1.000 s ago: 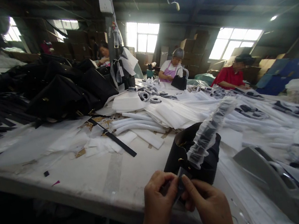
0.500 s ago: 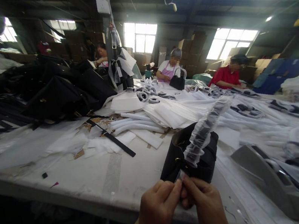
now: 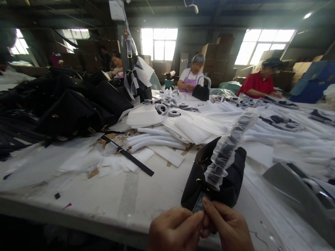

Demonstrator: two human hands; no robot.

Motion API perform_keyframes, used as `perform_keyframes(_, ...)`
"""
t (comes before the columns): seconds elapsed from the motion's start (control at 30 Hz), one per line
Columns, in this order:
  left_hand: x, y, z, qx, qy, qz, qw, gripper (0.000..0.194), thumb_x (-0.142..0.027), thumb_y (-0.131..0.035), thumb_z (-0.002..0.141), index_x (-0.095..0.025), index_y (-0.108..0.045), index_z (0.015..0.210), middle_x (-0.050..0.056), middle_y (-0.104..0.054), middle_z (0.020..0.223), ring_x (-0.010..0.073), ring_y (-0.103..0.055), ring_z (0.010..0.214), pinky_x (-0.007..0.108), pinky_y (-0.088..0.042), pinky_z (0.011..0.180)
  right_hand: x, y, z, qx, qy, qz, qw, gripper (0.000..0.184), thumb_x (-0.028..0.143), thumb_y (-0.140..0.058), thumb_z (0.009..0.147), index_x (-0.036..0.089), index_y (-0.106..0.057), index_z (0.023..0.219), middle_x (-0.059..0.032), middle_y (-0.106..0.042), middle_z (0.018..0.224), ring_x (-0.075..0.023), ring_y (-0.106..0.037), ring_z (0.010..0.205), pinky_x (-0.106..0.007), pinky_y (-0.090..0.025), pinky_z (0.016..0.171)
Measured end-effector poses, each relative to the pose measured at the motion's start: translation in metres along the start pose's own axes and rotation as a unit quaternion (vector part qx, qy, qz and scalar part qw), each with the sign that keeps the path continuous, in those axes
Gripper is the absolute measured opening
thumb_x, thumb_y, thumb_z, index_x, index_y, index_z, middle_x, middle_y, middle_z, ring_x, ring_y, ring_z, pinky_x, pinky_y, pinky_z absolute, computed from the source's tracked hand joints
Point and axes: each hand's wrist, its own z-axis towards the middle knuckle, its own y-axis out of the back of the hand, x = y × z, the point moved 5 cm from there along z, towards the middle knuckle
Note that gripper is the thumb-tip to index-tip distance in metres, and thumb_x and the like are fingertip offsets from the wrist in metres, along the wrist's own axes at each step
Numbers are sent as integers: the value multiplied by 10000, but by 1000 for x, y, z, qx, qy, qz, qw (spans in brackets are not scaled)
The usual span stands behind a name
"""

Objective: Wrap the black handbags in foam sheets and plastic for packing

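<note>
The black bag [image 3: 193,183] sits at the counter's [image 3: 103,204] near edge, its handle sleeved in wrinkled film [image 3: 233,144]. Left hand [image 3: 174,240] and right hand [image 3: 231,228] pinch a narrow dark strip [image 3: 199,202] between their fingers; the step seems to be fiddly fingertip work on its near end, calling next for steady, close-set grips.

One camera, worn on the person's head, looks forward and down over the table [image 3: 103,200], near to the left hand [image 3: 172,238] and right hand [image 3: 231,228], far from windows [image 3: 159,44]
</note>
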Motion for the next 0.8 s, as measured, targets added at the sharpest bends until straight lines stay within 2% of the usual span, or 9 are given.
perform_keyframes(0.07,18,6,-1,-19,154,-100,983,195,-226,-555,962,-226,-737,1031,39,-731,861,151,-685,789,241,-540,751,1,0,0,-1,-2,-10,1000,490,561,-636,859,179,-603,554,7,-572,470,-126,-535,453,-223,-458,523)
perform_keyframes(0.17,34,-3,-4,14,356,-260,897,331,-417,-521,975,-186,-751,921,54,-737,825,178,-682,772,267,-535,734,3,-1,-1,-7,2,-32,999,510,572,-620,866,176,-601,544,32,-488,410,-104,-458,405,-213,-405,478)
perform_keyframes(0.27,25,-26,-4,113,417,-432,792,456,-535,-517,948,-145,-725,836,51,-704,739,172,-656,709,260,-514,672,3,1,-1,-10,1,-31,999,509,576,-623,855,180,-574,539,41,-462,424,-98,-417,393,-214,-359,434)
perform_keyframes(0.33,19,-34,-5,121,422,-473,763,440,-546,-580,912,-136,-715,828,38,-683,722,148,-631,682,234,-492,656,1,4,1,-9,5,-39,999,510,575,-628,849,181,-556,533,36,-480,450,-93,-412,392,-212,-344,418)
perform_keyframes(0.43,21,-42,-12,106,433,-439,780,434,-557,-665,848,-127,-719,834,13,-630,656,103,-546,569,196,-430,561,-2,5,5,4,13,-46,999,526,576,-618,856,181,-537,519,37,-473,449,-86,-405,387,-204,-333,408)
perform_keyframes(0.53,29,-47,-21,100,456,-374,801,482,-616,-646,825,-139,-713,847,-24,-554,578,79,-421,457,184,-334,443,-2,2,5,20,13,-34,999,537,572,-598,873,178,-537,513,32,-496,461,-78,-412,382,-196,-323,399)
perform_keyframes(0.63,32,-45,-24,71,456,-293,837,447,-613,-669,788,-167,-696,771,-15,-590,627,117,-500,552,196,-413,523,7,6,0,57,21,-71,996,548,553,-551,914,172,-587,522,22,-535,467,-83,-459,382,-196,-343,415)
perform_keyframes(0.73,32,-37,-22,41,454,-198,868,431,-630,-675,748,-201,-694,723,-12,-631,664,174,-576,679,222,-477,664,23,50,-1,10,87,-162,983,489,505,-535,938,181,-685,603,2,-616,523,-114,-555,447,-213,-432,500)
perform_keyframes(0.8,33,-35,-22,41,453,-162,876,452,-670,-656,736,-220,-682,705,-21,-633,648,177,-573,656,220,-479,657,34,111,0,-117,133,-224,958,364,488,-562,921,200,-757,813,-20,-711,667,-156,-647,563,-244,-505,610)
